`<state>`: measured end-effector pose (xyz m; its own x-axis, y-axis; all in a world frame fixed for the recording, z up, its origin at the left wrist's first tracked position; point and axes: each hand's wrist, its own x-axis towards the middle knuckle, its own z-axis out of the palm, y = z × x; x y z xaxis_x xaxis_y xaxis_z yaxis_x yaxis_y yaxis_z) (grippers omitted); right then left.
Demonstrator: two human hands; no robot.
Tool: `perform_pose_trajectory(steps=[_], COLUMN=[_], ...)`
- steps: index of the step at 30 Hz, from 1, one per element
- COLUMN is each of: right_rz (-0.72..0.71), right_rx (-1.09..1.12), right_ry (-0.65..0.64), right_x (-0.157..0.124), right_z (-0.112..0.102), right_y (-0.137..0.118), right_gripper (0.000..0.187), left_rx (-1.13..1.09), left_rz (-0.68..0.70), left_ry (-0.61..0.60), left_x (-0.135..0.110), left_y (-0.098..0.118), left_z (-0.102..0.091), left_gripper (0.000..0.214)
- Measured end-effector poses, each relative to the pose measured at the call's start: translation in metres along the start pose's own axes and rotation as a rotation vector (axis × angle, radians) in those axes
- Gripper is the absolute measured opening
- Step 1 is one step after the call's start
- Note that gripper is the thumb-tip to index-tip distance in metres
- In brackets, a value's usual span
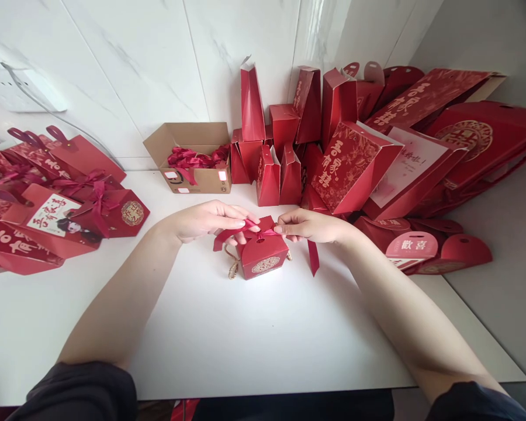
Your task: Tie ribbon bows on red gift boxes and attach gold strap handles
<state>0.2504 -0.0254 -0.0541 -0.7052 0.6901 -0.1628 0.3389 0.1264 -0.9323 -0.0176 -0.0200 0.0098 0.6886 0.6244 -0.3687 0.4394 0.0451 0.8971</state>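
A small red gift box (260, 257) with a gold emblem and a gold cord sits on the white table (228, 333), in the middle. A red ribbon (312, 257) runs across its top. My left hand (208, 221) pinches the ribbon's left loop above the box. On the other side my right hand (311, 226) pinches the right part of the ribbon, whose tail hangs down past the box. Both hands hover just over the box's top.
A brown cardboard box (193, 155) of red ribbons stands at the back. Folded red boxes (284, 140) and large red bags (438, 146) crowd the back right corner. Finished red boxes with bows (61, 199) lie at the left. The table's right edge (477, 327) is near.
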Motion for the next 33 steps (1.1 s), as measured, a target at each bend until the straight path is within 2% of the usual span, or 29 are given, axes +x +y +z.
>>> perform_pose_trajectory(steps=[4,9,15,24,33], right_rz=[0.007,0.001,0.001,-0.012,-0.064], right_rx=[0.009,0.018,0.032,0.019,0.001], right_ry=[0.007,0.001,-0.003,-0.015,0.004], right_x=[0.001,0.001,-0.001,0.000,-0.005], right_z=[0.000,0.001,0.000,0.001,-0.002], right_y=[0.001,-0.001,-0.003,-0.004,-0.009], right_gripper=[0.042,0.043,0.046,0.045,0.038], left_rx=[-0.043,-0.110,-0.101,-0.068,-0.005], left_rz=[0.072,0.065,0.063,0.053,0.028], left_ry=[0.026,0.120,0.088,0.164,0.129], left_x=[0.009,0.022,0.026,0.030,0.026], left_y=[-0.005,-0.018,-0.024,-0.028,-0.024], left_z=[0.008,0.012,0.014,0.011,0.008], left_gripper=[0.024,0.026,0.021,0.021,0.032])
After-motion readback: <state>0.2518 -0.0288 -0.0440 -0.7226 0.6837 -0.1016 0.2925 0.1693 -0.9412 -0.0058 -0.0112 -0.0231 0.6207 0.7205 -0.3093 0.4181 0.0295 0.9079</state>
